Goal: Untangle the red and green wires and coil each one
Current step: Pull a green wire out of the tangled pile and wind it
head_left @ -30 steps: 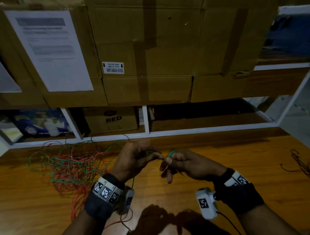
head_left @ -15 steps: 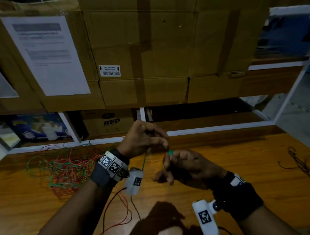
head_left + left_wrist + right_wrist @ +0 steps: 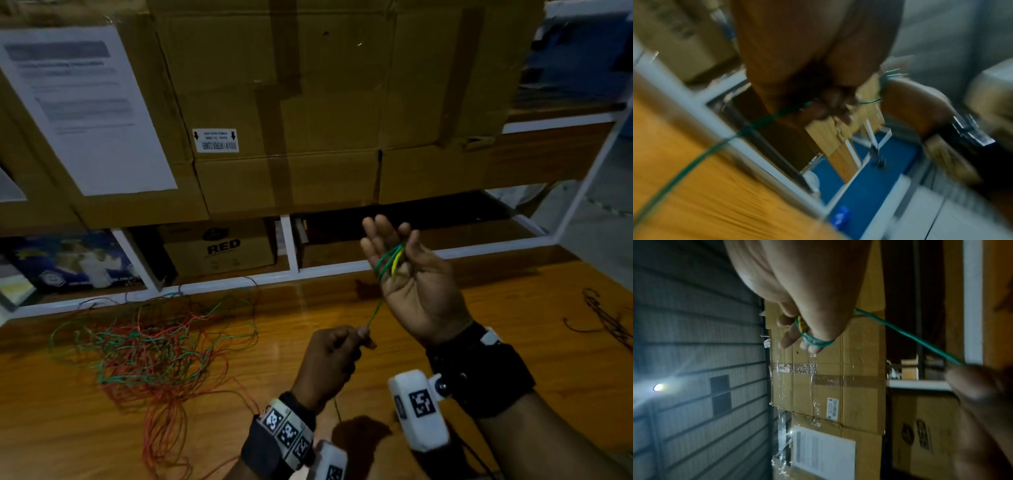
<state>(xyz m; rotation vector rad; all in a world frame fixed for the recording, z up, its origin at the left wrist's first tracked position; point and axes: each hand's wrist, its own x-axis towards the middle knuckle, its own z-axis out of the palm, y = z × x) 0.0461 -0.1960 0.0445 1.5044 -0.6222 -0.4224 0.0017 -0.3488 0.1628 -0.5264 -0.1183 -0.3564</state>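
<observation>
Judging from the head view, the task is only begun: a few turns of green wire [image 3: 388, 262] are wound around the straightened fingers [image 3: 378, 240] of the right hand [image 3: 416, 287], while most of the red and green wire is left in a tangled heap [image 3: 150, 342] on the wooden table [image 3: 513, 325], to the left of both hands. The red wire [image 3: 164, 428] is not yet coiled at all. The right hand is held up with the palm shown and the fingers extended, not curled. A yellowish strand is seen among the loops. The left hand [image 3: 329, 363] is closed below it, and the wire is pinched between thumb and fingertips, a short taut run being drawn up to the loops.

In the left wrist view, which is heavily blurred, the green wire [image 3: 694, 162] is seen trailing across the table toward the curled fingers [image 3: 836, 105], and the pinch is confirmed only roughly.

In the right wrist view, the loops [image 3: 813, 340] are seen wrapped around the fingers near their tips, and the wire is led off to the left hand [image 3: 982, 402] at the lower right. Cardboard boxes [image 3: 838, 386] are stacked behind.
</observation>
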